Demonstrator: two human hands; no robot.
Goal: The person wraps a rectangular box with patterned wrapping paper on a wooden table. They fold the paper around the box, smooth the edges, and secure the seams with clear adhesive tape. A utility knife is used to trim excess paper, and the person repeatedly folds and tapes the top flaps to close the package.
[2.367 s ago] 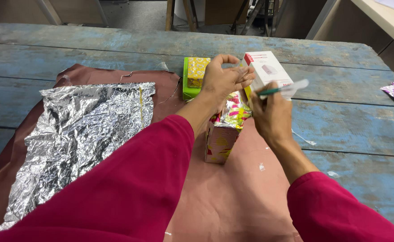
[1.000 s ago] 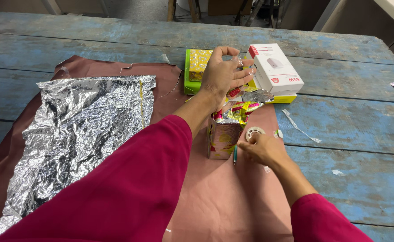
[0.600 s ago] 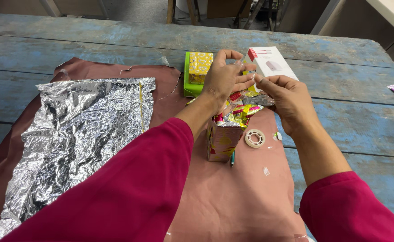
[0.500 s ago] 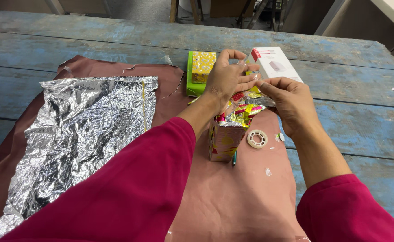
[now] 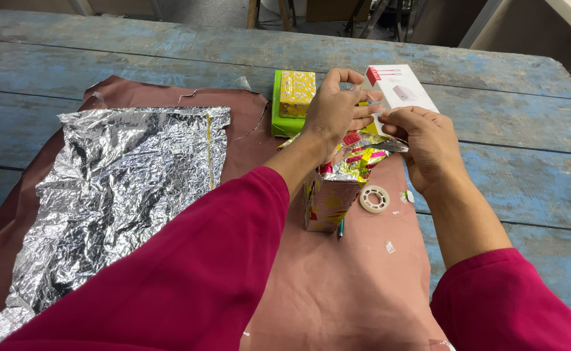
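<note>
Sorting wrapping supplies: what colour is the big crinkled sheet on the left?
Silver foil, clearest in the head view.

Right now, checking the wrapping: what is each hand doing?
Left hand: pressing down the colourful foil wrapping paper atop the wrapped box.
Right hand: closed, pinching that paper's edge.

A box half wrapped in bright patterned gift paper [image 5: 327, 198] stands upright on a brown sheet [image 5: 337, 286] spread over the worn blue desk [image 5: 513, 182]. The left hand [image 5: 334, 110] presses on the loose paper at the box's top, and the right hand [image 5: 425, 140] pinches that paper just right of it. A tape roll [image 5: 374, 199] lies just right of the box. Beyond the box sit a green box [image 5: 292, 104] and a white carton [image 5: 402, 88]. Crumpled silver foil [image 5: 123, 188] lies well left of the box.
</note>
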